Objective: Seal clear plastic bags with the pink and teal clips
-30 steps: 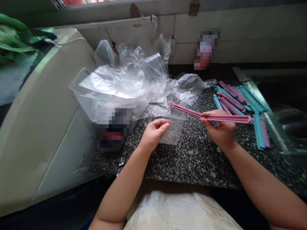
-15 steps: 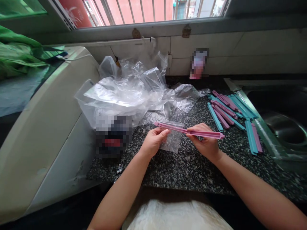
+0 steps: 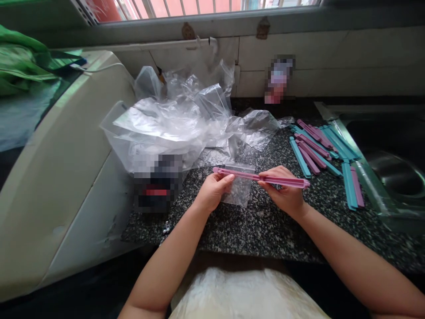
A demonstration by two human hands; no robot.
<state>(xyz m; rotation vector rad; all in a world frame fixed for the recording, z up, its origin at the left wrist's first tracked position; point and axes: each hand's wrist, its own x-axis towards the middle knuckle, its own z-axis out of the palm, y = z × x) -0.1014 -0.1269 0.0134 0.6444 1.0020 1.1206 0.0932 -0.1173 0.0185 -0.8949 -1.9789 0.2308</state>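
Observation:
A long pink bag clip stretches between my hands, lying across the upper part of a small clear plastic bag. My left hand is closed on the clip's left end, thumb on top, with the bag's left edge beside the fingers. Right of the bag, my right hand pinches the clip near its middle, and the clip's right end runs over that hand. Whether the clip is fastened on the bag is too fine to make out.
Loose pink and teal bag clips lie on the speckled counter, left of a metal sink. Crumpled clear plastic covers the back left. A white appliance stands at the left. Two things are pixelated.
The view has tipped slightly down, so the scene sits a little higher. Both hands keep nearly the same hold on the pink bag clip.

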